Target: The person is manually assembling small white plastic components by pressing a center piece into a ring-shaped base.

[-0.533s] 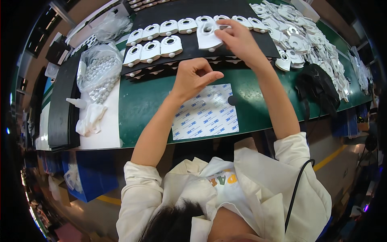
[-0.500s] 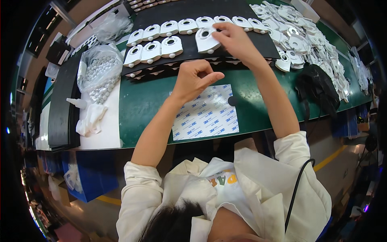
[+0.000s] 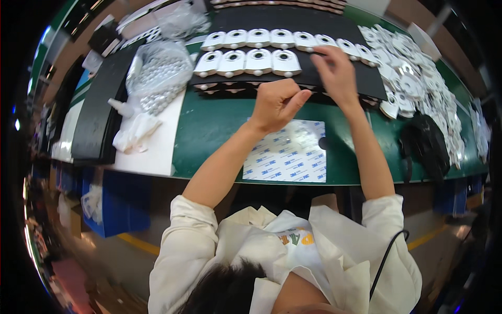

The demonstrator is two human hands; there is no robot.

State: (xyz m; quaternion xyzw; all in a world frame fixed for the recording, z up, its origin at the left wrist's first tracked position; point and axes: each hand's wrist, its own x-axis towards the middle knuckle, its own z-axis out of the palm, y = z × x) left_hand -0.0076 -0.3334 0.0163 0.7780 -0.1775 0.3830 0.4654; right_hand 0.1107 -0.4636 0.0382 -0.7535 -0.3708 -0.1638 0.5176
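Two rows of white plastic housings [image 3: 258, 62], each with a round dark-centred hole and a small white ball at its front edge, sit on a black board [image 3: 334, 86]. My right hand [image 3: 337, 77] hovers over the board, right of the front row's last housing [image 3: 285, 63]. Its fingers are apart and nothing shows in them. Just in front of the board's near edge my left hand [image 3: 277, 104] is closed, fingers curled under and thumb pointing right. Whatever the left fingers may hold is hidden. Below it lies a white sheet with blue print [image 3: 285, 157].
A large heap of loose white housings [image 3: 413, 78] covers the table's right side, with a black bag [image 3: 426, 144] before it. On the left are a plastic bag of white balls [image 3: 162, 78], a small nozzle bottle [image 3: 121, 107], a white cloth [image 3: 137, 133] and stacked black boards [image 3: 102, 115].
The housing my right hand held now stands at the right end of the front row, let go. That hand has moved off it to the right. The whole view has shifted.
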